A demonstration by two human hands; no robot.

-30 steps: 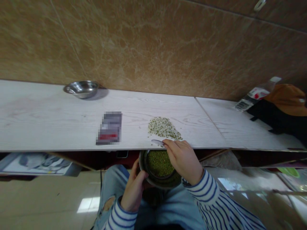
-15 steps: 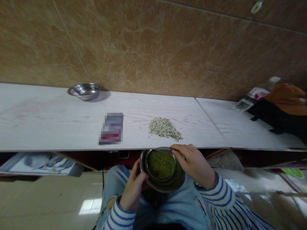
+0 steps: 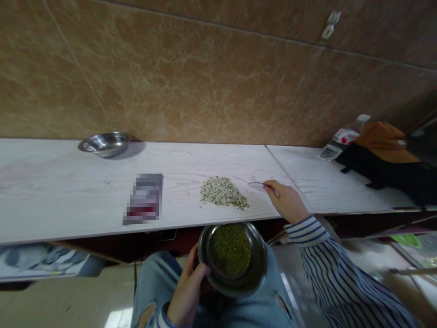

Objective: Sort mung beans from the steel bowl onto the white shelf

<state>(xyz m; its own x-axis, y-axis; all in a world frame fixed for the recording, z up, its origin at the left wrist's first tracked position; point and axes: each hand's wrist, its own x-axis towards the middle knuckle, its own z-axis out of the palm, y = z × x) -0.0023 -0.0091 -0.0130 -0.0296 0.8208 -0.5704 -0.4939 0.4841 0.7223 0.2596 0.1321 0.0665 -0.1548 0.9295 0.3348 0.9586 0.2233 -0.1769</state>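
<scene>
My left hand (image 3: 189,287) grips the left rim of a steel bowl (image 3: 257,269) over my lap, thumb on the edge. Green mung beans (image 3: 232,250) lie inside the bowl. My right hand (image 3: 287,200) is closed over the tabletop, pinching what looks like a slim metal spoon (image 3: 256,183) that points left. Just left of its tip, a spread pile of white grains mixed with green beans (image 3: 221,191) lies on the white table. The spoon's grip end is partly hidden by my fingers.
A second steel bowl (image 3: 105,145) stands by the wall at back left. A flat, blurred-out packet or phone (image 3: 143,199) lies left of the pile. At the right are a plastic bottle (image 3: 341,139), a brown cap (image 3: 385,141) and a black bag (image 3: 382,171).
My right hand has left the bowl's rim and moved up and right over the table, with the spoon now showing. My left hand still holds the bowl. The view has shifted slightly.
</scene>
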